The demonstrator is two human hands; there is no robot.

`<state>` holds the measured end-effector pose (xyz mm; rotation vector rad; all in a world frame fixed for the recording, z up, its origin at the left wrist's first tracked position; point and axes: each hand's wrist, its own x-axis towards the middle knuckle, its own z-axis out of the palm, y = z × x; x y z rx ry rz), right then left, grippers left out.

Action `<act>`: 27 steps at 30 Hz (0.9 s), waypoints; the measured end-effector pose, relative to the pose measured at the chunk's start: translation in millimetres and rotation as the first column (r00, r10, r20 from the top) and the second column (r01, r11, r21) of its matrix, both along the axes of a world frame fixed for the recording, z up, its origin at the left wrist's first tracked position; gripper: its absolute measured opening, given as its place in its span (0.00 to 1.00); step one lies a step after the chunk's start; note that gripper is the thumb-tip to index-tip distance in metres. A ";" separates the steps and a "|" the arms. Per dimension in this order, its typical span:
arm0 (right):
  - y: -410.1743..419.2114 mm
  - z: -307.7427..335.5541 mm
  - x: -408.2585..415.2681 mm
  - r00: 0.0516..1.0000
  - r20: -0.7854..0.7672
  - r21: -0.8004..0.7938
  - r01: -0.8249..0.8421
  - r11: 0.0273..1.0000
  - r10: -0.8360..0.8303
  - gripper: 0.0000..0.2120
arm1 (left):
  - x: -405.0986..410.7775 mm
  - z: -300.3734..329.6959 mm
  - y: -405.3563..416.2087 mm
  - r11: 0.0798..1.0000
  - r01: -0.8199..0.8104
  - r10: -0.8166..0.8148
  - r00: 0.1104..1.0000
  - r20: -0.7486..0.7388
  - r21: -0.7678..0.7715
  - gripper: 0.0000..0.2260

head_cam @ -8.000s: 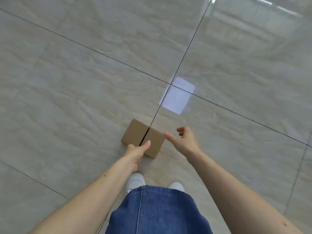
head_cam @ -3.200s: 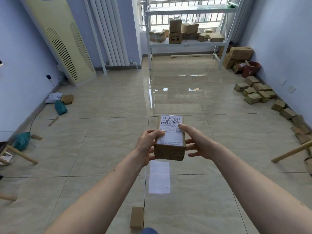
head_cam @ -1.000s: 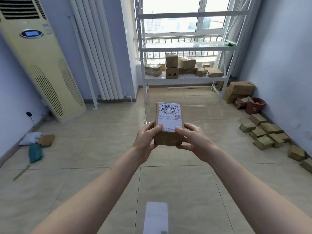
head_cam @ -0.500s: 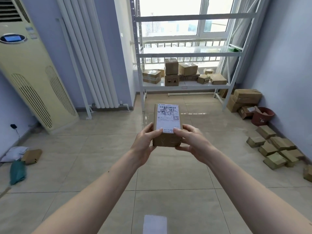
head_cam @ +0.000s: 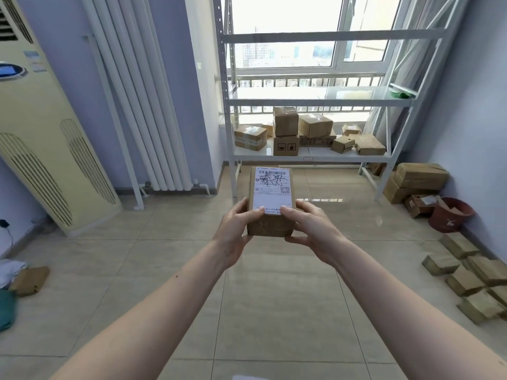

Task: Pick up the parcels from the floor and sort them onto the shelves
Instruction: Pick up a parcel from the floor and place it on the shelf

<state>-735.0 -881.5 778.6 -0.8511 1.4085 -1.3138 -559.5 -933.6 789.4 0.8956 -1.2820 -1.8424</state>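
A small brown cardboard parcel (head_cam: 270, 198) with a white shipping label on top is held out in front of me at chest height. My left hand (head_cam: 236, 229) grips its near left corner and my right hand (head_cam: 310, 229) grips its near right corner, thumbs on the label. Straight ahead stands a white metal shelf rack (head_cam: 310, 157) against the window. Its low shelf carries several cardboard boxes (head_cam: 285, 130). The shelf above it (head_cam: 315, 95) is nearly bare.
A standing air conditioner (head_cam: 35, 149) and white radiator pipes (head_cam: 140, 105) line the left wall. Several small parcels (head_cam: 466, 272) lie along the right wall, behind them a red bucket (head_cam: 450, 215) and stacked boxes (head_cam: 417, 182). Bags and a brown packet (head_cam: 28, 279) lie at left.
I have moved closer to the shelf rack, which now looks larger. Both hands keep the same hold on the parcel.
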 end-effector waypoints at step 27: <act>-429.5 13.2 -144.5 0.997 -0.051 0.013 0.062 0.998 -0.062 0.31 | -151.3 3.5 -445.2 0.999 0.042 -0.041 0.999 0.018 -0.015 0.18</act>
